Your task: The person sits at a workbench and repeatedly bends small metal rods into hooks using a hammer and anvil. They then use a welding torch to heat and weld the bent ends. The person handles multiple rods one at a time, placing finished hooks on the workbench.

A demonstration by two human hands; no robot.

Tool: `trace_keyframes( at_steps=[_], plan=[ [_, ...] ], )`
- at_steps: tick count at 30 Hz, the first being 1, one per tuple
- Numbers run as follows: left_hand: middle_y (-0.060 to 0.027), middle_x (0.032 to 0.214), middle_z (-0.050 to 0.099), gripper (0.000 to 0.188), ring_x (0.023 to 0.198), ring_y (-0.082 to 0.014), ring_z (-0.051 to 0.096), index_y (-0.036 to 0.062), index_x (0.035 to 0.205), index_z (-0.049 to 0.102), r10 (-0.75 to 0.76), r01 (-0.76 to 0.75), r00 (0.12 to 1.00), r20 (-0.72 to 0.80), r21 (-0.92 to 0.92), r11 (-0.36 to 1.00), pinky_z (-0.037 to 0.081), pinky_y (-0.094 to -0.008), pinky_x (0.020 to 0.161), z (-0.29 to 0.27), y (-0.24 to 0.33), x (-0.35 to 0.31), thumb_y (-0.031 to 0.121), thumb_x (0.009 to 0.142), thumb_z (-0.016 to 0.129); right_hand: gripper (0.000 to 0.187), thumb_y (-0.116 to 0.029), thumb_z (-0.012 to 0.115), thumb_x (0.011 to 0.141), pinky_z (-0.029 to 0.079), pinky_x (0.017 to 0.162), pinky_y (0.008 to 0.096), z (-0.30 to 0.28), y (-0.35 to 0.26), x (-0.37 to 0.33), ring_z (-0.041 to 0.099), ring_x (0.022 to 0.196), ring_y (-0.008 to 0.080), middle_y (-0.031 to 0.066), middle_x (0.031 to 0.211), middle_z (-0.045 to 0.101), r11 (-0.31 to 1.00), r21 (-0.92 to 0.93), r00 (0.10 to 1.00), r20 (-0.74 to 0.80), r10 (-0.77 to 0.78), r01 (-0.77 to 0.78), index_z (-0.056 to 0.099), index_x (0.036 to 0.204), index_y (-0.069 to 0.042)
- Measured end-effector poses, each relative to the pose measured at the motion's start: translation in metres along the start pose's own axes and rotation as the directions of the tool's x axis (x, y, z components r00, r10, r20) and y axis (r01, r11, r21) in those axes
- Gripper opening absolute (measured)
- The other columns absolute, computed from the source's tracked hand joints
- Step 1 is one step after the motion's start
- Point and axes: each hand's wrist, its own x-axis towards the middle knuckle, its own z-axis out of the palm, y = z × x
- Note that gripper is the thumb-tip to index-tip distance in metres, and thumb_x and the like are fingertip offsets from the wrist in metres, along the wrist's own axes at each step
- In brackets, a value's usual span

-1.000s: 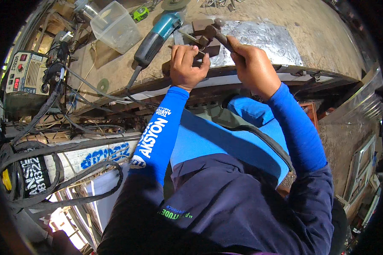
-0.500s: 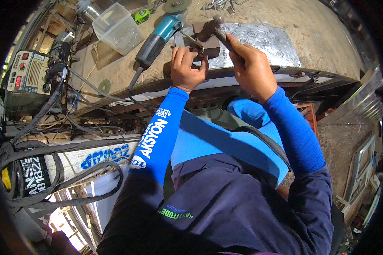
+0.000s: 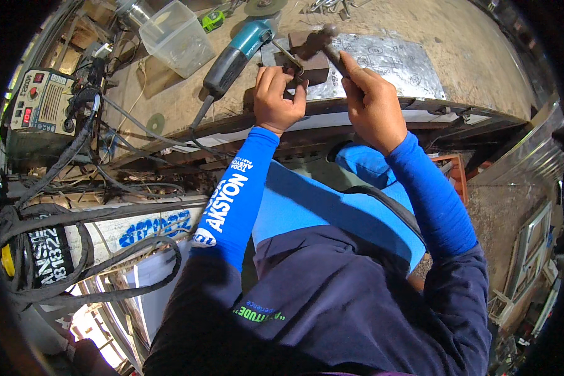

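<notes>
Off the desk's left edge sits a grey welder (image 3: 41,109) with cables (image 3: 75,250) trailing below it. A clear plastic tub (image 3: 175,37) stands near the desk's (image 3: 482,56) far left corner, and an angle grinder (image 3: 235,56) lies beside it, its cord running over the near edge so the tool stays within reach. Just right of the grinder, close to the near edge, the left hand (image 3: 279,100) is closed around a thin metal piece (image 3: 288,59), pinning it against a dark steel block (image 3: 312,62) that serves as an anvil. The right hand (image 3: 373,106) is clenched on the handle of a hammer (image 3: 323,44), whose head hangs just over the block; whether it touches the piece is hard to tell. A marked metal sheet (image 3: 395,69) lies under and right of the block.
</notes>
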Motion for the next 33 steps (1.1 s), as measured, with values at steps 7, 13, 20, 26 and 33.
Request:
trace_keyframes(
  at_steps=[7, 13, 20, 26, 33],
  plan=[
    [-0.0183, 0.103, 0.069, 0.021, 0.097, -0.0411, 0.064, 0.0008, 0.088, 0.063, -0.049, 0.049, 0.998, 0.047, -0.007, 0.999, 0.053, -0.0477, 0.087, -0.002, 0.0, 0.002, 0.003, 0.075, 0.079, 0.046, -0.003, 0.063, 0.099, 0.054, 0.074, 0.0525, -0.002, -0.002, 0.002, 0.069, 0.086, 0.0474, 0.0255, 0.094, 0.069, 1.0, -0.028, 0.997, 0.081, -0.009, 0.012, 0.062, 0.145, -0.005],
    [-0.0176, 0.104, 0.07, 0.019, 0.097, -0.041, 0.065, -0.0006, 0.091, 0.065, -0.074, 0.076, 0.996, 0.056, -0.041, 0.996, 0.054, -0.0467, 0.086, -0.003, -0.001, 0.002, 0.002, 0.077, 0.079, 0.048, -0.005, 0.064, 0.1, 0.054, 0.074, 0.0522, 0.007, 0.003, -0.005, 0.068, 0.082, 0.0461, 0.0233, 0.095, 0.068, 0.998, -0.063, 0.998, 0.056, -0.018, 0.022, 0.061, 0.147, -0.008],
    [-0.0168, 0.105, 0.073, 0.02, 0.097, -0.0409, 0.068, -0.0005, 0.093, 0.067, -0.16, 0.166, 0.984, 0.072, -0.077, 0.983, 0.056, -0.0453, 0.085, -0.006, -0.002, 0.001, 0.002, 0.078, 0.081, 0.049, -0.006, 0.064, 0.1, 0.055, 0.073, 0.0526, 0.011, 0.0, -0.012, 0.068, 0.083, 0.0457, 0.0222, 0.096, 0.068, 0.997, -0.079, 1.0, 0.027, 0.008, -0.006, 0.061, 0.148, -0.011],
    [-0.0168, 0.104, 0.074, 0.025, 0.097, -0.0377, 0.071, -0.0011, 0.101, 0.071, -0.179, 0.189, 0.98, 0.09, -0.117, 0.975, 0.057, -0.0426, 0.086, -0.006, -0.003, 0.002, -0.001, 0.077, 0.081, 0.051, -0.005, 0.064, 0.1, 0.055, 0.072, 0.0531, 0.014, 0.007, -0.018, 0.068, 0.082, 0.0455, 0.021, 0.096, 0.066, 1.0, -0.017, 0.999, -0.028, -0.025, 0.024, 0.059, 0.15, -0.012],
    [-0.0166, 0.103, 0.074, 0.027, 0.096, -0.0376, 0.071, -0.001, 0.101, 0.072, -0.194, 0.207, 0.976, 0.094, -0.156, 0.966, 0.057, -0.0424, 0.085, -0.007, -0.005, 0.002, -0.001, 0.077, 0.081, 0.052, -0.004, 0.064, 0.1, 0.054, 0.071, 0.0525, 0.017, 0.008, -0.018, 0.068, 0.081, 0.046, 0.0209, 0.097, 0.066, 0.998, -0.029, 0.997, -0.048, -0.053, 0.052, 0.059, 0.151, -0.012]
  ],
)
